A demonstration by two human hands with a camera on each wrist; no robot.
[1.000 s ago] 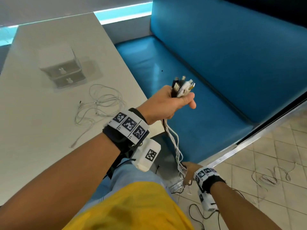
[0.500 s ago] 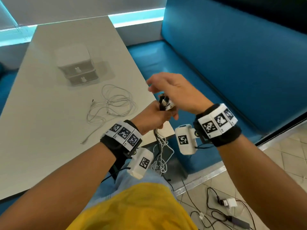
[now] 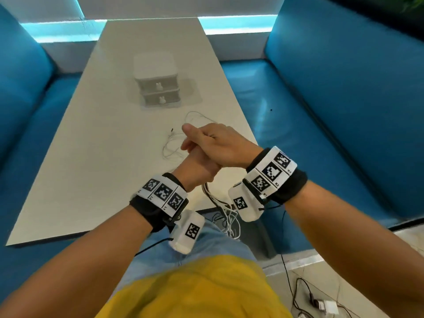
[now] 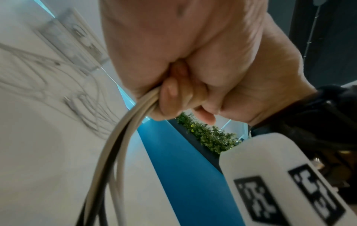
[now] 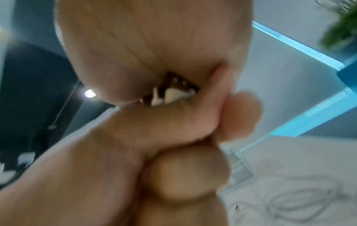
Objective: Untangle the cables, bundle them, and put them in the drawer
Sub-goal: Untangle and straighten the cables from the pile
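Observation:
My left hand [image 3: 197,167] makes a fist round a cable bundle [image 3: 214,199] of white and black cords, held over the table's near right corner. The cords hang from the fist [image 4: 173,94] down to my lap, and the left wrist view shows the strands [image 4: 123,130] close up. My right hand [image 3: 213,143] lies over the left fist, fingers curled round the top of the bundle. The plug ends [image 5: 173,90] peek out between the two hands. A white two-drawer box [image 3: 157,86] stands farther back on the table, both drawers closed.
A loose thin white cable [image 3: 171,148] lies on the white table [image 3: 91,157] just beyond my hands. Blue benches [image 3: 321,111] flank the table on both sides. A dark cord and white adapter [image 3: 321,304] lie on the tiled floor at lower right.
My right hand came up from the floor and closed over the left fist and plug ends. Both hands moved from beside the bench to over the table corner as my head turned left.

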